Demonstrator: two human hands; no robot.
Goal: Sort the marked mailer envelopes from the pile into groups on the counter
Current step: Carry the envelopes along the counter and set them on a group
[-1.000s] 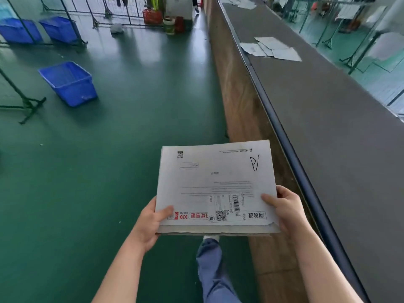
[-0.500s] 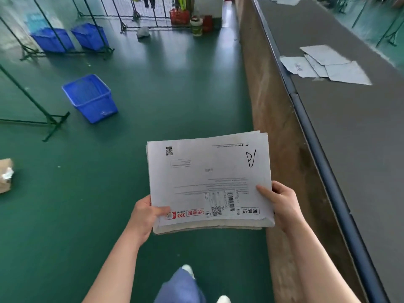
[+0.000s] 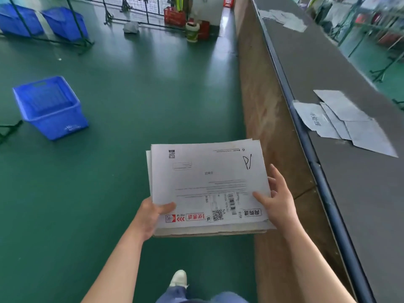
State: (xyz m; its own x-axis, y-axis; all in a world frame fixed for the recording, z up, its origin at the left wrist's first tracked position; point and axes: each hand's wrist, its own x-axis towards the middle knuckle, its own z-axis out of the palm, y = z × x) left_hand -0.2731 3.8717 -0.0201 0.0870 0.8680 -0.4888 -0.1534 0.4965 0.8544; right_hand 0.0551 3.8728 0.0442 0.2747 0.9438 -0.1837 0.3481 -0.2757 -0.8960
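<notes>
left hand (image 3: 150, 215) and right hand (image 3: 278, 201) gripping envelope stack (image 3: 207, 184)

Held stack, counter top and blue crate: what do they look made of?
Stack: matte white paperboard mailers, judging by stiff flat sheets, printed labels and brownish layered edges at the near side. Counter: dull dark grey surface, possibly rubber or felt matting; the look leaves it open. Its side looks like worn brown board. Crate: glossy moulded blue plastic, with slotted walls.

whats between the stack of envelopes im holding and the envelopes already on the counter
Head view: only the counter's brown side panel and dark rail separate the held stack from the envelope group.
</notes>
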